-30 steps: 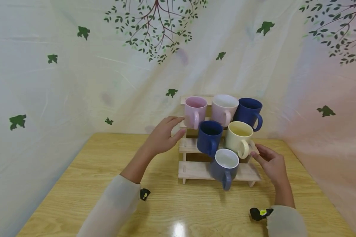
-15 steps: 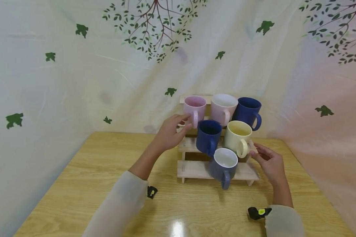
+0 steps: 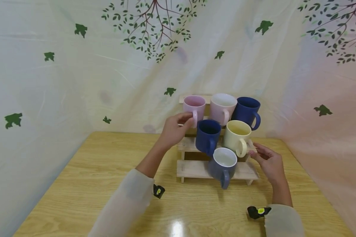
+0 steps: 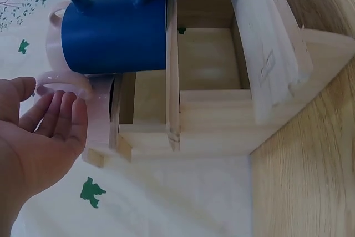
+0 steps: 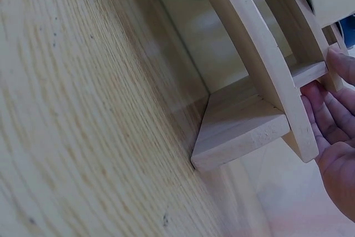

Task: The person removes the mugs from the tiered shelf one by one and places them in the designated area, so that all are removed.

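A pink mug (image 3: 194, 104) stands at the left of the top row on a stepped wooden stand (image 3: 192, 169). My left hand (image 3: 175, 129) is at its handle, fingers bent beside it, with a gap between thumb and fingertips in the left wrist view. My right hand (image 3: 270, 164) grips the right end of the stand's middle shelf, thumb on top and fingers beneath, as the right wrist view shows. A pale pink mug (image 3: 221, 113) and a dark blue mug (image 3: 245, 112) share the top row. Below are another blue mug (image 3: 206, 140) and a cream mug (image 3: 235, 140).
A grey-blue mug (image 3: 218, 169) with a white inside sits on the lowest shelf, its handle jutting past the front edge. The stand is on a wood-grain table (image 3: 106, 171). Behind hangs a pale curtain (image 3: 130, 82) printed with leaves.
My left hand has moved right, from beside the pink mug to its handle. My right hand has stayed at the shelf end. The mugs stand as before.
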`<action>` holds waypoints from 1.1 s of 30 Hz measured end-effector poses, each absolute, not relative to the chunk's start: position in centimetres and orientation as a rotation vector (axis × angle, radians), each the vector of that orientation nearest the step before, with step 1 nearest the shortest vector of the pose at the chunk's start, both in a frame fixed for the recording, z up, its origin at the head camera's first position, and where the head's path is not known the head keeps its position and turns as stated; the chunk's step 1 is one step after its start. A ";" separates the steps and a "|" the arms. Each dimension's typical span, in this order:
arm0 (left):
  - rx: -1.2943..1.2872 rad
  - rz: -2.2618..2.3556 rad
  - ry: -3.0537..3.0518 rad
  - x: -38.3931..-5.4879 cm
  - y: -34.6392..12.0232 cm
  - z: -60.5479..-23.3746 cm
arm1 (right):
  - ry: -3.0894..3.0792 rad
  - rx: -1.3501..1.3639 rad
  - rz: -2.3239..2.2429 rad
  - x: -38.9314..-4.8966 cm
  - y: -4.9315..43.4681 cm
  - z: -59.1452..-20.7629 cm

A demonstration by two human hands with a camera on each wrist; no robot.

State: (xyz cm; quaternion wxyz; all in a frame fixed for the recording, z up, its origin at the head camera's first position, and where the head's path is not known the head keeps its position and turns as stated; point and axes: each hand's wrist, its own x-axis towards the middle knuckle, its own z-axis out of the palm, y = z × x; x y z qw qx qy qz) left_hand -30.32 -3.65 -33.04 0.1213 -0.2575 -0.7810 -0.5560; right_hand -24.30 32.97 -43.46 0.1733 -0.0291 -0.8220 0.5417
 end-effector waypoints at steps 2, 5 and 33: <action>-0.726 -1.704 -2.265 -30.3 -3.4 -33.0 | -2.328 -0.081 1.543 -24.3 33.0 -43.5; -0.666 -1.848 -2.242 -30.3 -2.9 -32.9 | -2.324 -0.085 1.543 -24.4 33.0 -43.6; -0.273 -2.598 -2.006 -30.1 -1.3 -31.3 | -2.318 -0.099 1.548 -24.6 33.0 -43.8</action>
